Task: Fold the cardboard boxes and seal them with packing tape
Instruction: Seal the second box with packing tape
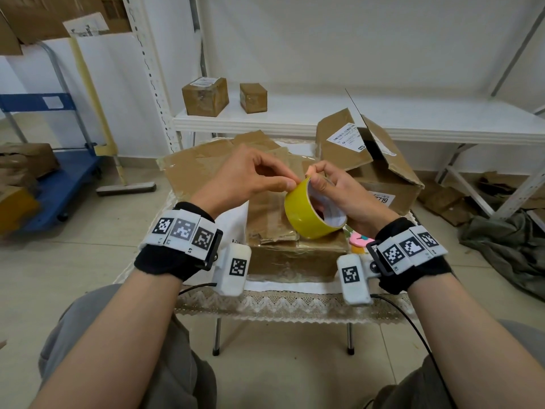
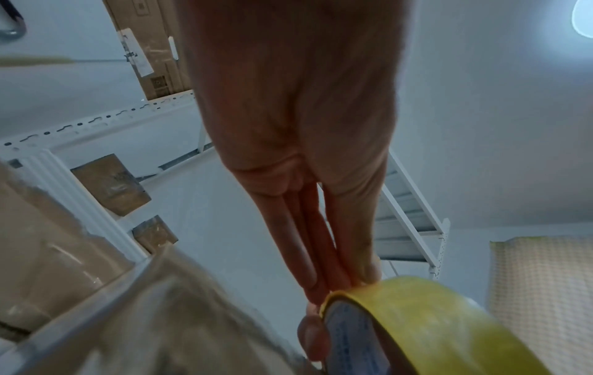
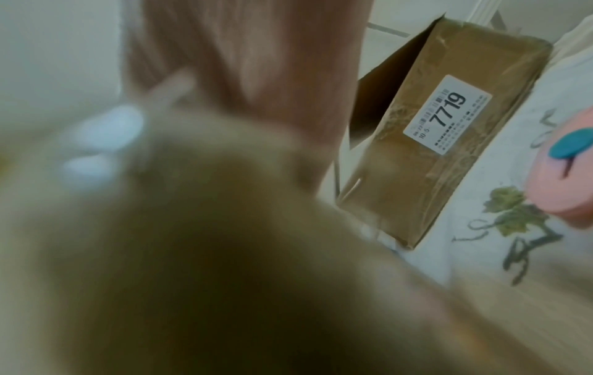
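1. Yellow tape roll (image 1: 312, 212) held up just above the closed box (image 1: 295, 240) at table (image 1: 295, 299) centre. Prob so the strip can go straight onto the box's top seam once the end is free.
2. Right hand (image 1: 339, 190): fingers curled through the roll's core, thumb on the rim. Steadies the roll, tilted w/ its open side toward the camera.
3. Left hand (image 1: 250, 175): narrow pinch, thumb + forefinger tips at the roll's upper edge, other fingers curled. Looks like it's picking for the tape end; no loose strip visible yet.
4. Left wrist view: fingertips (image 2: 320, 291) touch the yellow rim; right wrist view mostly blurred by the roll.
5. Open box w/ label "7719" (image 1: 383, 172) sits right-rear on the table, flaps up, not sealed.
6. Flattened cardboard (image 1: 200, 163) lies behind the closed box.
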A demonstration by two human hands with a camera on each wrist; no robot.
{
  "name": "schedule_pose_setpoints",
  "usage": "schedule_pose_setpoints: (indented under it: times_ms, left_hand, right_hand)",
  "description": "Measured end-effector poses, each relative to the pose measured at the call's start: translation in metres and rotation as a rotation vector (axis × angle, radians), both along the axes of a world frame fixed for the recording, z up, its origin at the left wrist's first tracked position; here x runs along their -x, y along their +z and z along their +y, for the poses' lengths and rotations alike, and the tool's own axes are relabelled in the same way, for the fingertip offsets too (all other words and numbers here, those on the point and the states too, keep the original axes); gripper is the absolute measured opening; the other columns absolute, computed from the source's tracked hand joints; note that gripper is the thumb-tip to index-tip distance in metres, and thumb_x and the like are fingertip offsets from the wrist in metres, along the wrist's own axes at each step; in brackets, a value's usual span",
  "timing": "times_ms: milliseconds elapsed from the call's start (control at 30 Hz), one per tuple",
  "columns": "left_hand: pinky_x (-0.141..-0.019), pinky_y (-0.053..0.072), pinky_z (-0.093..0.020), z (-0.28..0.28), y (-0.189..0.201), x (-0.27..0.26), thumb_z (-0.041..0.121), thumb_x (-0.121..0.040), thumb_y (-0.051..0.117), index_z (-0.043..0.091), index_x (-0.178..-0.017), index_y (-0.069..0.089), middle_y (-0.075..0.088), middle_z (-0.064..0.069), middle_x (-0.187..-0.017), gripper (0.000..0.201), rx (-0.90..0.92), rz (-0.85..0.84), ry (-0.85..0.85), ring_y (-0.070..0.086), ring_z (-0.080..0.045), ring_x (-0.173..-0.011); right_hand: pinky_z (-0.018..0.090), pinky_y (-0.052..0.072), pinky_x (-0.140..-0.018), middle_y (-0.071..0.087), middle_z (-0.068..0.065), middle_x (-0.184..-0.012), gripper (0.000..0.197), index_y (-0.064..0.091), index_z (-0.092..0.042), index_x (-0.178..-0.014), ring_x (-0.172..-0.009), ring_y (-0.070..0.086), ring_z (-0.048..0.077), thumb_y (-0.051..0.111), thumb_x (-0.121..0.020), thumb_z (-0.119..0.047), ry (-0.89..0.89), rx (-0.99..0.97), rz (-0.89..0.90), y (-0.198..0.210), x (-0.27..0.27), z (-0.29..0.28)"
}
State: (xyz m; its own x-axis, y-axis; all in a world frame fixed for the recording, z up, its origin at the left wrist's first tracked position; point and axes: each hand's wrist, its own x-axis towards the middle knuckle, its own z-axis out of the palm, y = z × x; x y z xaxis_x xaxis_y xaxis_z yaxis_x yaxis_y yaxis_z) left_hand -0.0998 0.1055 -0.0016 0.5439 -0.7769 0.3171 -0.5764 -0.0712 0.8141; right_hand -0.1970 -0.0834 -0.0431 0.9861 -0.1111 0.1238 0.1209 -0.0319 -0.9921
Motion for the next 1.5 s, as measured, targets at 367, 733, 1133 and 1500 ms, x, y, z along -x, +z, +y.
schedule_pose_setpoints:
  times_ms: [367,733,1133,1500]
  left_hand:
    - [-0.075,0.059,-0.035,0.001,0.007,0.009,0.009,-0.079,0.08,0.01,-0.08,0.075,0.074,0.001,-0.078,0.006,-0.104,-0.251,0.027,0.07,-0.013,-0.073]
    - [-0.086,0.057,-0.032,0.005,0.001,0.006,0.002,-0.088,0.069,0.007,-0.085,0.065,0.073,-0.012,-0.094,0.008,0.048,-0.039,-0.03,0.07,-0.025,-0.091]
    - [-0.089,0.057,-0.04,0.005,0.002,-0.002,-0.003,-0.085,0.072,0.004,-0.089,0.057,0.066,-0.017,-0.09,0.017,0.327,0.09,0.01,0.068,-0.033,-0.091]
    - [-0.085,0.053,-0.029,0.002,0.001,-0.002,-0.006,-0.085,0.071,0.009,-0.091,0.048,0.058,-0.004,-0.09,0.027,0.395,0.219,-0.014,0.062,-0.017,-0.086]
  right_hand:
    - [0.018,0.044,-0.055,0.067,-0.009,-0.069,0.047,0.046,-0.012,-0.114,-0.057,0.049,0.011,0.062,-0.081,-0.04,0.029,0.046,0.002,0.001,0.001,0.002]
    - [0.019,0.045,-0.052,0.066,-0.006,-0.068,0.029,0.045,-0.012,-0.107,-0.057,0.05,0.013,0.054,-0.096,-0.037,-0.078,-0.012,-0.01,-0.001,-0.001,0.002]
    - [0.011,0.05,-0.066,0.067,-0.007,-0.102,0.025,0.052,-0.007,-0.122,-0.08,0.068,-0.007,0.041,-0.107,-0.025,-0.261,-0.112,-0.002,0.0,-0.006,0.0]
    - [0.053,0.061,-0.074,0.055,0.016,-0.121,0.015,0.048,-0.015,-0.096,-0.098,0.061,0.036,0.043,-0.108,-0.022,-0.233,-0.335,0.095,0.004,-0.007,-0.004]
